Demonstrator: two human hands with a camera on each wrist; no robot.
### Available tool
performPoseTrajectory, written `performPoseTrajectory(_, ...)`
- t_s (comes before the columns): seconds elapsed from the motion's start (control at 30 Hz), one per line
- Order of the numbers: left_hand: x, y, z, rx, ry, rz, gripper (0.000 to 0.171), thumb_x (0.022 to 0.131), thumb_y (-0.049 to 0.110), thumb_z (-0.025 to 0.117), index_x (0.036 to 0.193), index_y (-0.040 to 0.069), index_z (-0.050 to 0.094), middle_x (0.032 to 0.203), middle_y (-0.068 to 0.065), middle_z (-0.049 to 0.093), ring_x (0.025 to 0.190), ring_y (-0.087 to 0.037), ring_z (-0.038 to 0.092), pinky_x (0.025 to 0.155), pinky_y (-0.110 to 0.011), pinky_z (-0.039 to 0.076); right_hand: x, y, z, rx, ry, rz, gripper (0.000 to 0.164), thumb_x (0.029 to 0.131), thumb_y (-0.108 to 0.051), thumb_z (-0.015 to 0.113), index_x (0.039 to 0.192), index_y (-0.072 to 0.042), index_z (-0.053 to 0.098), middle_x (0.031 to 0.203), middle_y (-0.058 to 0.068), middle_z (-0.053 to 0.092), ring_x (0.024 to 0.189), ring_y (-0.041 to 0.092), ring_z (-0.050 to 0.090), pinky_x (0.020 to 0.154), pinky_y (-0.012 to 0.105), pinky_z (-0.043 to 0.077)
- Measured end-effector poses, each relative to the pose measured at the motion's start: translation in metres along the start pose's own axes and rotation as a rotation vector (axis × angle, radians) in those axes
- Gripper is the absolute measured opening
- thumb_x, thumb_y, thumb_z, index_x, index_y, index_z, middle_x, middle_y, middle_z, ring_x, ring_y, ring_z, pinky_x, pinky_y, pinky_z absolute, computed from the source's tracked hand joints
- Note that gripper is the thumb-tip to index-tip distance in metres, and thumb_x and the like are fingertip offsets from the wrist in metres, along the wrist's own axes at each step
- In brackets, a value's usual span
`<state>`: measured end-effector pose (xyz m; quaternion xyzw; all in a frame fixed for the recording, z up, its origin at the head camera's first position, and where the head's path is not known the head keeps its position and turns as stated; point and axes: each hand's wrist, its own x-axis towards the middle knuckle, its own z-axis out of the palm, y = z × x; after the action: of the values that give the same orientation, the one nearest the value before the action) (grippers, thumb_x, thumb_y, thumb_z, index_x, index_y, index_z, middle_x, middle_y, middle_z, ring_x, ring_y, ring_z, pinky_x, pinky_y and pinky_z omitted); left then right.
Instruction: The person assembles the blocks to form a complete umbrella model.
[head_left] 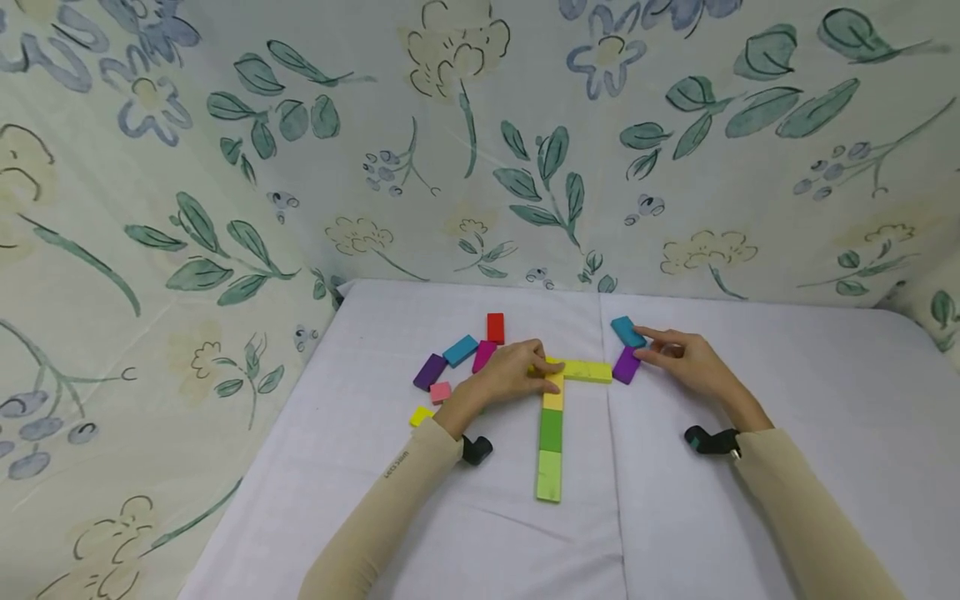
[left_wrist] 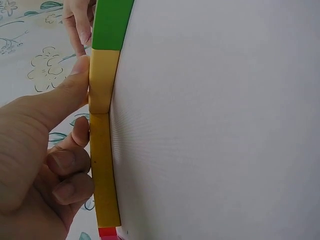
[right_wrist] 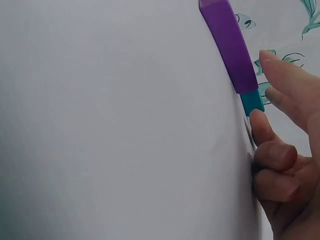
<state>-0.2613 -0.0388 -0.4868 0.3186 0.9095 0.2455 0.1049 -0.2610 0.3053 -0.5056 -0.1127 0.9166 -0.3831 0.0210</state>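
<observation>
My left hand [head_left: 517, 371] is over the corner of a T-shaped row of flat blocks. In the left wrist view its thumb touches the side of the light orange block [left_wrist: 103, 80], while its other fingers bend beside the darker yellow block [left_wrist: 104, 170]. Below the orange one lie a green block [head_left: 551, 430] and a light green block [head_left: 549, 477]. A yellow block [head_left: 588, 371] reaches right towards a purple block [head_left: 626, 365]. My right hand [head_left: 686, 362] has its thumb and forefinger, spread apart, at the purple block and the end of a blue block [head_left: 627, 331].
Left of the row lie loose blocks: red [head_left: 496, 327], blue [head_left: 461, 350], magenta [head_left: 483, 356], dark purple [head_left: 430, 372], pink [head_left: 440, 392] and yellow [head_left: 421, 416]. A white cloth [head_left: 360, 517] covers the table. Floral fabric [head_left: 465, 150] hangs behind.
</observation>
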Motion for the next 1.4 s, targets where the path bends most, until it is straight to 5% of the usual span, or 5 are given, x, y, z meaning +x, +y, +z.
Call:
performPoseTrajectory(0.17,0.000,-0.001,-0.001,-0.007,0.002,-0.010,0.055,0.088,0.043,0.081,0.138,0.028,0.064,0.096,0.004,0.055,0.081,-0.009,0.049,0.064,-0.018,0.034,-0.001,0.001,0.006,0.092,0.024,-0.021,0.050,0.097,-0.032,0.074,0.142,-0.014,0.064,0.088,0.005,0.059,0.069,0.008,0.046,0.050,0.027,0.032)
performPoseTrajectory(0.4,0.000,-0.003,0.002,0.001,-0.001,0.000,0.055,0.088,0.044,0.080,0.138,0.027,0.065,0.097,0.005,0.055,0.082,-0.008,0.049,0.064,-0.017,0.034,0.000,0.005,0.013,0.049,0.021,0.037,0.049,0.096,-0.045,0.073,0.137,-0.018,0.069,0.077,0.002,0.047,0.070,0.013,0.043,0.054,0.029,0.033)
performPoseTrajectory(1.4,-0.001,0.005,0.000,0.069,-0.017,-0.012,0.051,0.092,0.043,0.077,0.139,0.029,0.064,0.100,0.003,0.054,0.083,-0.008,0.050,0.065,-0.017,0.035,-0.004,0.004,0.014,0.071,0.029,0.082,0.051,0.096,-0.047,0.072,0.137,-0.016,0.069,0.077,0.001,0.048,0.069,0.011,0.042,0.054,0.028,0.033)
